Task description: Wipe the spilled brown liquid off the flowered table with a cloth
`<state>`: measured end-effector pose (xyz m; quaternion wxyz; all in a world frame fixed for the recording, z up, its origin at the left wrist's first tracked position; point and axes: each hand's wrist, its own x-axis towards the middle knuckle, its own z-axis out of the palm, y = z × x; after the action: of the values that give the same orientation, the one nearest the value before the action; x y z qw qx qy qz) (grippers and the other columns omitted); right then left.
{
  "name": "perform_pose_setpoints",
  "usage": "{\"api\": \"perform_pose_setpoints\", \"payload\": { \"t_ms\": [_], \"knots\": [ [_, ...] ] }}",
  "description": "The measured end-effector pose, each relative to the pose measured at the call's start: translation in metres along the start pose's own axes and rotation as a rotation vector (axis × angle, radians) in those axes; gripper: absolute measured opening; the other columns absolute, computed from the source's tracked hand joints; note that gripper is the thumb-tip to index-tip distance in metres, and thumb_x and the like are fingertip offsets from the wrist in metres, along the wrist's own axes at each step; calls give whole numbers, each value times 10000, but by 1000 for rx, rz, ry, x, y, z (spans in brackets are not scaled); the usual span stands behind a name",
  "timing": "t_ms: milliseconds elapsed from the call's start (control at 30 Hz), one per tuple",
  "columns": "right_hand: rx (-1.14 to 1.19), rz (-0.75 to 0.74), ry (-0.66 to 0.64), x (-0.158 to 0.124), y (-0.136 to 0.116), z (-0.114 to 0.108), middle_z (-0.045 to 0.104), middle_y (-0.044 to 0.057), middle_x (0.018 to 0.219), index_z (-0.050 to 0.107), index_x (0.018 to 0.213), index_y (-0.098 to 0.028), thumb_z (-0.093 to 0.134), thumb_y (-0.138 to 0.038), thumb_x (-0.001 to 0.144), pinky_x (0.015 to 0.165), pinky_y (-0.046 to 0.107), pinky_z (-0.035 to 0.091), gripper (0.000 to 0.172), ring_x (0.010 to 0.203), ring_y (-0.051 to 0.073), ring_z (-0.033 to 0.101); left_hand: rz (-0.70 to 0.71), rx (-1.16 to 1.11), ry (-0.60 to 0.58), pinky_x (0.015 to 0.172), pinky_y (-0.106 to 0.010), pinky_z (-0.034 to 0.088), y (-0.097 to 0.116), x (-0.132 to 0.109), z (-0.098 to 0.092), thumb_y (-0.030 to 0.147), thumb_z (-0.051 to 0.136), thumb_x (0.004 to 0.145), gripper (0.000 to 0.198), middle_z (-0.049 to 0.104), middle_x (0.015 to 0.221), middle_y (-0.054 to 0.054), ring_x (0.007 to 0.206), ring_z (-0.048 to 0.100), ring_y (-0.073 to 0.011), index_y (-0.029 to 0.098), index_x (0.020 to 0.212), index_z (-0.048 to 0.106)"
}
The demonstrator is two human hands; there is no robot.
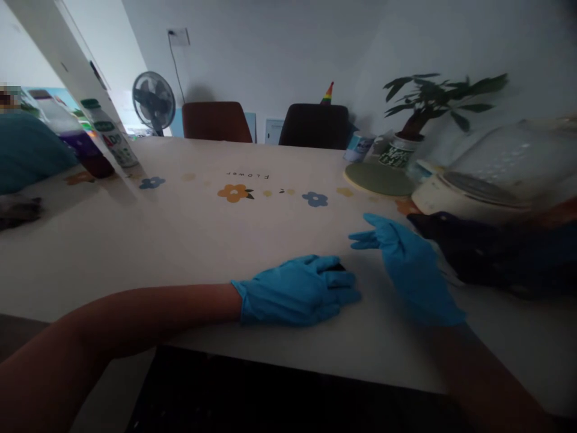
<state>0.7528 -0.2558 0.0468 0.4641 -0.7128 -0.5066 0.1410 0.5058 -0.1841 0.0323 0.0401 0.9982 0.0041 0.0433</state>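
My left hand (297, 291), in a blue glove, lies palm down on the white table near its front edge. Its fingers are stretched forward and slightly apart. Between them shows a bit of a small black thing (336, 267), mostly covered by the hand, so its kind cannot be told. To the right, my right hand (401, 252), gloved in the same blue, is held above the tabletop with its fingers extended toward the left hand. Nothing shows in it. A dark cloth or bag (487, 252) lies just beyond its right side.
Two bottles, one with purple liquid (83, 147) and one white (110, 135), stand at the far left by a person in a teal top (31, 150). A round green mat (378, 179), a potted plant (396, 150) and a whitish lidded appliance (469, 198) occupy the right. Chairs (216, 123) stand behind.
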Motion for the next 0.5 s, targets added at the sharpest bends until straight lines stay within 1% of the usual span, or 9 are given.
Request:
{"api": "perform_pose_setpoints", "payload": {
  "t_ms": [67, 133, 233, 300, 400, 433, 500],
  "knots": [
    [-13, 15, -6, -2, -4, 0, 913, 141, 1123, 752, 1511, -179, 521, -446, 1161, 1117, 486, 715, 497, 1060, 312, 910, -86, -36, -7, 1540, -430, 234, -24, -4, 2, 408, 256, 1284, 645, 523, 1901, -24, 1800, 416, -276, 292, 1837, 565],
    [-28, 28, -13, -4, -10, 1, 911, 132, 1093, 760, 1505, -193, 512, -446, 1172, 1125, 490, 717, 486, 1085, 315, 909, -234, -108, -27, 1547, -462, 215, -53, -7, -1, 423, 284, 1279, 647, 456, 1944, -33, 1844, 334, -300, 265, 1853, 538],
    [-40, 44, -32, -6, -15, 2, 909, 114, 1072, 761, 1499, -213, 519, -449, 1173, 1168, 505, 702, 470, 1122, 312, 907, -449, -210, -46, 1546, -499, 198, -100, -9, -12, 434, 311, 1270, 659, 370, 1984, -52, 1872, 254, -319, 224, 1865, 503],
    [-50, 44, -30, -6, -16, 1, 912, 108, 1083, 767, 1471, -223, 534, -441, 1160, 1192, 512, 691, 447, 1121, 311, 909, -578, -238, -18, 1542, -519, 172, -131, -11, -20, 435, 312, 1271, 661, 341, 1995, -66, 1875, 228, -326, 208, 1870, 476],
    [-34, 41, -5, -6, -14, -1, 919, 112, 1116, 772, 1437, -240, 541, -424, 1142, 1155, 515, 715, 418, 1075, 318, 917, -786, -237, 68, 1518, -511, 210, -177, -17, -27, 473, 321, 1281, 646, 379, 1976, -93, 1839, 288, -319, 189, 1840, 475],
    [-24, 38, -4, -5, -14, -3, 920, 112, 1119, 771, 1439, -250, 545, -426, 1141, 1132, 518, 728, 413, 1071, 325, 917, -835, -218, 89, 1507, -508, 228, -192, -20, -29, 460, 325, 1283, 627, 402, 1962, -105, 1811, 323, -314, 170, 1813, 490],
    [-13, 24, -5, -5, -13, -5, 921, 102, 1101, 772, 1443, -275, 556, -444, 1142, 1097, 523, 747, 408, 1074, 336, 918, -881, -163, 106, 1484, -513, 263, -220, -27, -31, 389, 318, 1279, 574, 480, 1901, -145, 1725, 404, -307, 108, 1726, 544]
  ]
}}
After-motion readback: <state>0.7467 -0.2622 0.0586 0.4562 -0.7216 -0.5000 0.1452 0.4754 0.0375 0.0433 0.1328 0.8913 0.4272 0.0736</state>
